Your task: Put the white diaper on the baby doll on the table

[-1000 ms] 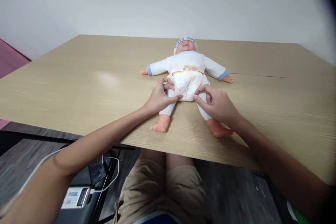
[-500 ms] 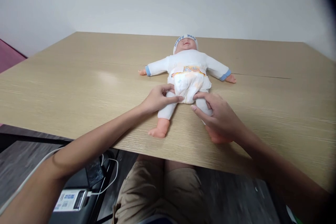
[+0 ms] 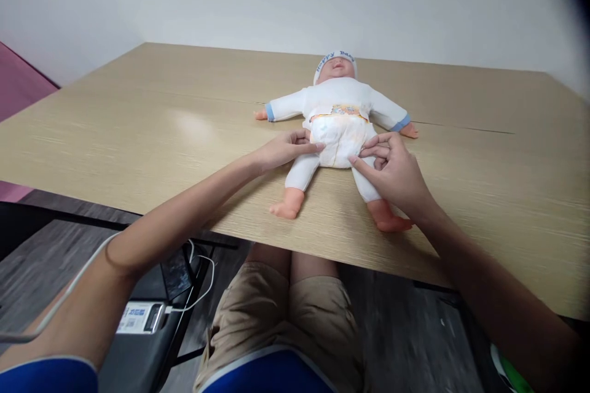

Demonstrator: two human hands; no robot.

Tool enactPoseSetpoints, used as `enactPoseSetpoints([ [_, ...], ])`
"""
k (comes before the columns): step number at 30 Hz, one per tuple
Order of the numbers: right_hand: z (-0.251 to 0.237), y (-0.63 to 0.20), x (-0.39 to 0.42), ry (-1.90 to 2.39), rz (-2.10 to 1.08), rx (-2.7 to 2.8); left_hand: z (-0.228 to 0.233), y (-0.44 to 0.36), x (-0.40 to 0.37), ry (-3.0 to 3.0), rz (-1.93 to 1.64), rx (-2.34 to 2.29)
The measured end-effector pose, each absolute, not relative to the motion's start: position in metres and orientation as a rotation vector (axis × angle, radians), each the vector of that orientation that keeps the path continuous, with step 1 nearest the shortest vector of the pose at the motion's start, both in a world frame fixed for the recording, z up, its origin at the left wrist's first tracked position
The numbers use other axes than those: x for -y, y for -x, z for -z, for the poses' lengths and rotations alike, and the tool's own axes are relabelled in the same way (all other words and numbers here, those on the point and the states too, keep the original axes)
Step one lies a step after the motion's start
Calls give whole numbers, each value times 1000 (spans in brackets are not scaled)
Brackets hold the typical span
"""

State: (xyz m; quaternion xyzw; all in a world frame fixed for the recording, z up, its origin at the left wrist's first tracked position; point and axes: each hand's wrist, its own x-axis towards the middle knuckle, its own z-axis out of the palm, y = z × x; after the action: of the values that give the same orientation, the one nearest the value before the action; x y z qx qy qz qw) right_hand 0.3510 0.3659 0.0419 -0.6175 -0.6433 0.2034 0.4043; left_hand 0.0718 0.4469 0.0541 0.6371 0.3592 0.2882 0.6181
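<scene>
A baby doll (image 3: 338, 95) in a white suit and white cap lies on its back on the wooden table (image 3: 138, 129), arms spread, feet toward me. It wears a white diaper (image 3: 342, 135) with an orange-patterned waistband. My left hand (image 3: 283, 148) touches the diaper's edge at the doll's hip on the left, fingers stretched out flat. My right hand (image 3: 395, 172) rests over the doll's thigh on the right, its fingertips pressing the diaper's leg edge. Neither hand grips anything fully.
The table's front edge runs just below the doll's feet. Under the table at the left a power bank (image 3: 141, 317) with a white cable (image 3: 198, 285) lies on a dark stand. A pink surface (image 3: 21, 83) shows at far left.
Both hands have slid up from the diaper's crotch toward its sides at the hips. The view has shifted slightly, so the doll sits a little higher and further right.
</scene>
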Motion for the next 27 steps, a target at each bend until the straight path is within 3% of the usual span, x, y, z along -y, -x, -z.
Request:
enactPoseSetpoints([
  [13,-45,-350,-365,1573,-363,1840,-46,-78,-446,-1807,-677,-886],
  [22,-40,-360,-380,1532,-808,1598,-46,-77,-450,-1478,-677,-787],
  [27,-40,-362,-374,1588,-455,1638,-35,-76,-450,-1453,-846,-802],
])
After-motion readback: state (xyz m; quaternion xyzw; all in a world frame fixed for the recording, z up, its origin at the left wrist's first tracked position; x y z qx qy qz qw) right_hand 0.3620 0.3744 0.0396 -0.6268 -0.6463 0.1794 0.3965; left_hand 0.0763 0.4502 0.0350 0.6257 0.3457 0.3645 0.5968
